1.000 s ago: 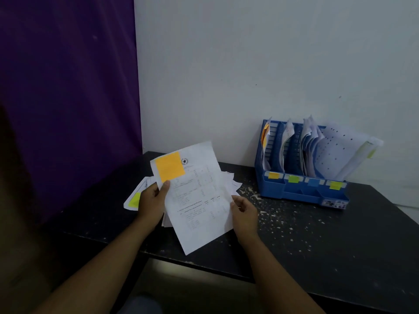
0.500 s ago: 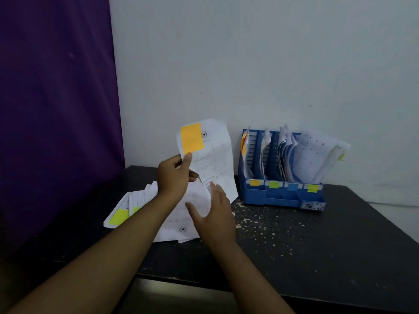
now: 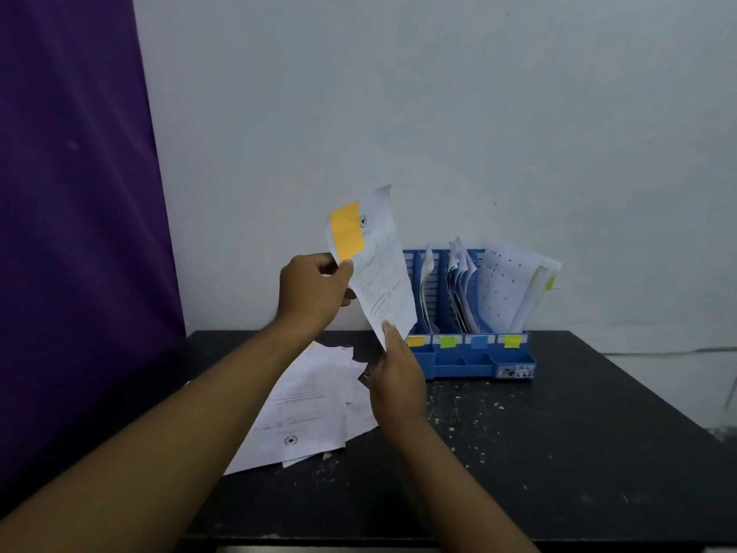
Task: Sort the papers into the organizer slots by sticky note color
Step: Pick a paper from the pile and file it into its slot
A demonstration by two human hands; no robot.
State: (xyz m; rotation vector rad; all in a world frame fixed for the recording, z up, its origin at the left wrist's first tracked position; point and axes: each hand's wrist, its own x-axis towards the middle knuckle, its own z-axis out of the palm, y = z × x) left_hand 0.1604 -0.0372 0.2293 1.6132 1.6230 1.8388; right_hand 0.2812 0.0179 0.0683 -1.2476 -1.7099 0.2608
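The organizer stands right of centre against the wall, its upright slots facing you. Four tabs run along its front, left to right: orange tab, green tab, blue tab, yellow tab. The slot above the yellow tab holds the biggest load, a wide dotted sheet leaning out to the right with more paper behind it. The slot above the blue tab holds a curled bunch. The slot above the green tab holds a thin sheaf. The slot above the orange tab is hidden behind the sheet you hold, so its contents cannot be told.

Your left hand, at frame centre, pinches the left edge of the sheet just under its orange note, with the fingers curled. Your right hand, lower and to the right, grips the sheet's bottom corner with the thumb on the front. The sheet hangs upright in the air in front of the organizer's left end, with the note at its top left.

The black table fills the lower frame. A pile of loose papers lies on it left of the organizer, below your hands. White flecks dot the top in front of the organizer. A pale wall fills the upper frame, and a purple curtain covers the left.
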